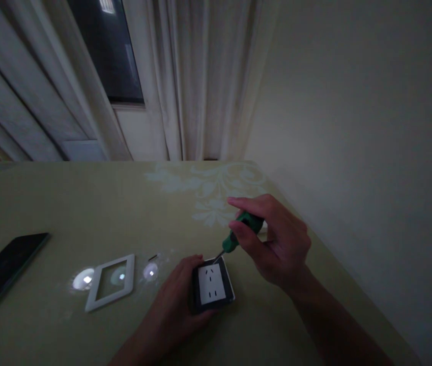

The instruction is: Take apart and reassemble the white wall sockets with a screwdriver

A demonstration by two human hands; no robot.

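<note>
Wall socket (211, 285), low and near the centre of the view, over the near part of the table (124, 203); resting on it or raised slightly, cannot tell which. Faces upward, white panel and slots in plain sight! Runs lengthwise away from the body, leaning a touch leftward at the far end, with the three-slot group up there and the two-slot pair nearer. Held by the left hand (179, 292), half closed around the left side, with fingers at the far left corner and thumb along the near edge. Over to the right hand (282, 241), curled partway, with a green-and-black screwdriver (231, 243) gripped against the thumb, index finger stretched out past the handle. Aims down and leftward, handle high on the right, with the slim shaft at the dark border by the socket's far edge; seated in a screw or merely touching, too small to tell. Out to the left, a white frame (129, 277) flat on the table, with a tiny dark strip (152, 257) just right of its far corner; farther left, a dark flat slab (9, 269). Behind it all, pale curtains (208, 76) and a dark window (109, 51).
</note>
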